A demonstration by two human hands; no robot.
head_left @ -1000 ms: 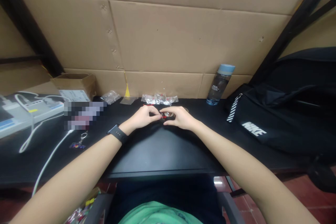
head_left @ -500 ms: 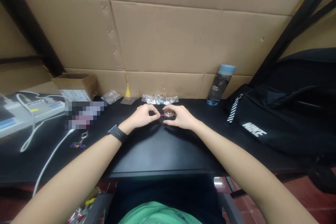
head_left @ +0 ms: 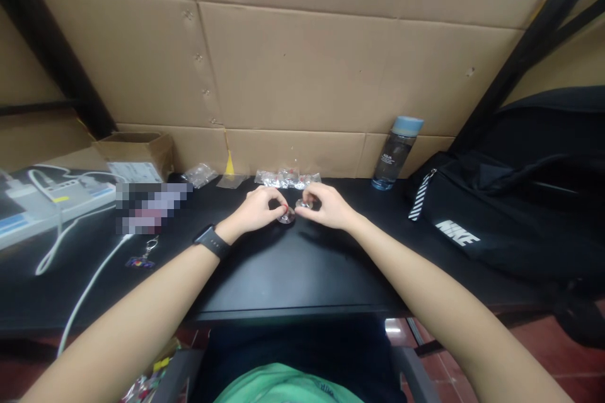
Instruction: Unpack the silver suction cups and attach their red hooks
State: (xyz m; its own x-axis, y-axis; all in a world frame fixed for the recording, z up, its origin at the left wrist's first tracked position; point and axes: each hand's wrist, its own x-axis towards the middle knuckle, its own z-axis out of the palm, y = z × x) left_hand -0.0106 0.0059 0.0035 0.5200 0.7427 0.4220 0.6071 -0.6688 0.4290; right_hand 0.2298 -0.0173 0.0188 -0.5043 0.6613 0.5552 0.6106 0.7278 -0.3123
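My left hand (head_left: 261, 208), with a dark watch on its wrist, pinches a small clear disc with a red part (head_left: 286, 218) between thumb and fingertips. The disc, perhaps a suction cup, is tilted just above the black table (head_left: 278, 277). Just to the right, my right hand (head_left: 329, 205) has its thumb and fingers curled onto a second small, shiny clear disc (head_left: 303, 204), partly hidden by the fingers. The two discs are close together but apart. Behind them lies a row of clear plastic packets (head_left: 288, 179) with red bits inside.
A blue-capped water bottle (head_left: 397, 154) and a black bag (head_left: 501, 214) are at the right. On the left are a white power strip (head_left: 61, 204), an opened cardboard box (head_left: 139, 154), a charging cable (head_left: 89, 286) and a keychain (head_left: 140, 261). Cardboard (head_left: 293, 69) walls the back.
The disc in my left hand has come into view below the fingertips, where only a red strip showed before. My right fingers have closed in around the other disc.
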